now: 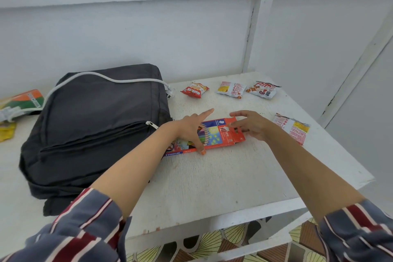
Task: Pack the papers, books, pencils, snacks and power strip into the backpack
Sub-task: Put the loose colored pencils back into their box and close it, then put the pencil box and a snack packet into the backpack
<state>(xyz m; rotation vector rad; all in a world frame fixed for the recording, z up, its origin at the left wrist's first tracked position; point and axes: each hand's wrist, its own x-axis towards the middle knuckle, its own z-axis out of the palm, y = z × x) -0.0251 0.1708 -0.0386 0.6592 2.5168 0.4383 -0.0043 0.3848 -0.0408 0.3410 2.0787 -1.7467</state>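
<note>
A black backpack (95,130) lies flat on the left of the white table (212,176), its front zip closed. A white power-strip cable (102,76) runs over its top, with the plug (171,91) at its right corner. A flat coloured pencil box (214,137) lies just right of the backpack, its red end flap open. My left hand (191,127) holds the box down, thumb on the near edge and index finger stretched out. My right hand (253,125) hovers at the flap end with fingers spread. Snack packets (194,90), (231,89), (263,89) lie behind, and another snack packet (291,127) to the right.
Past the backpack's left side lie an orange-and-green book or pack (25,100), the grey power strip body (8,112) and a yellow packet (7,132). White panelled walls close off the back and right. The table's near and right edges drop to a patterned floor (212,240).
</note>
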